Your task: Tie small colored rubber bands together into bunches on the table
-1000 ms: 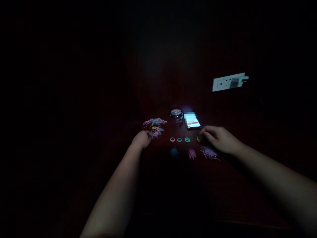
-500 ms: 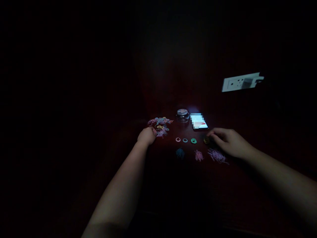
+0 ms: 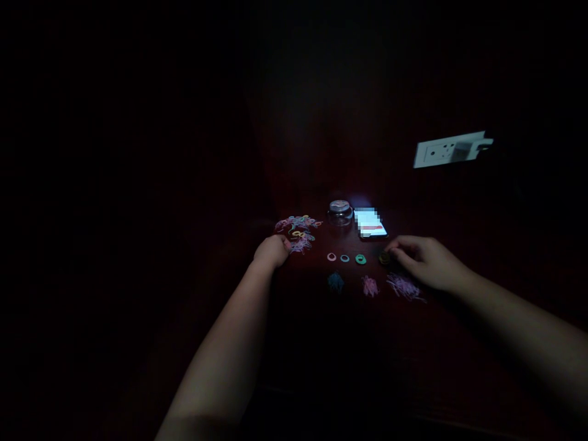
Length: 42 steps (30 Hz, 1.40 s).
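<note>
My left hand (image 3: 272,251) is closed at the left edge of a mixed pile of coloured elastic bands (image 3: 301,225); whatever its fingers hold is hidden. My right hand (image 3: 420,258) has thumb and forefinger pinched at a dark yellowish stack of bands (image 3: 384,258); I cannot make out what is between the fingertips. In a row left of that stack lie a pink ring (image 3: 331,257), a blue ring (image 3: 344,259) and a green ring (image 3: 361,260). Nearer me are a dark blue heap (image 3: 336,282), a pink heap (image 3: 370,286) and a purple heap (image 3: 405,286) of thin bands.
Behind the rings stands a clear lidded jar (image 3: 340,213). Beside it lies a phone (image 3: 371,222) with its screen lit. A white socket panel (image 3: 449,150) with a plug is on the wall at the right. The surroundings are very dark.
The view has shifted slightly, so things on the table sit a little higher and further right. Both hands stay in nearly the same places, with the same closed postures.
</note>
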Tool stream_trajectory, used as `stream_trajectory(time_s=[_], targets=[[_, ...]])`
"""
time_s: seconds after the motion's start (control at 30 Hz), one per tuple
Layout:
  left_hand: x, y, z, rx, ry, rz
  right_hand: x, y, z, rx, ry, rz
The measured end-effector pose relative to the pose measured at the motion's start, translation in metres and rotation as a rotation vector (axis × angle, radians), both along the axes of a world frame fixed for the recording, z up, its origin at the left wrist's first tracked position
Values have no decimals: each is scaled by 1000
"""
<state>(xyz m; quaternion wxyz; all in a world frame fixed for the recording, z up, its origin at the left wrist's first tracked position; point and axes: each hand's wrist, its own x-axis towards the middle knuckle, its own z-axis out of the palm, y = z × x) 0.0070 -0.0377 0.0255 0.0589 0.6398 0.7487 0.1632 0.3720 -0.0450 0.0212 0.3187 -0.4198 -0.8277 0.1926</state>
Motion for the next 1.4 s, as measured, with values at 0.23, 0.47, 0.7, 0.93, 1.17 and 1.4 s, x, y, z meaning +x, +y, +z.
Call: stream_trajectory(time_s=[0.23, 0.47, 0.7, 0.93, 1.17, 1.4], targets=[[3, 0, 0, 0, 8, -25, 0, 1, -1, 5, 5, 9], [3, 2, -4, -10, 9, -63, -1, -1, 1, 15, -20, 2], [3, 3, -3, 0, 26, -64, 0, 1, -3, 8, -14, 17], [2, 5, -5, 37, 24, -39, 0, 0, -2, 5, 6, 18], [-1, 6, -6, 108, -1, -42, 0, 1, -3, 16, -15, 9], [7, 6, -6, 257, 22, -159, -1, 0, -3, 19, 4, 22]])
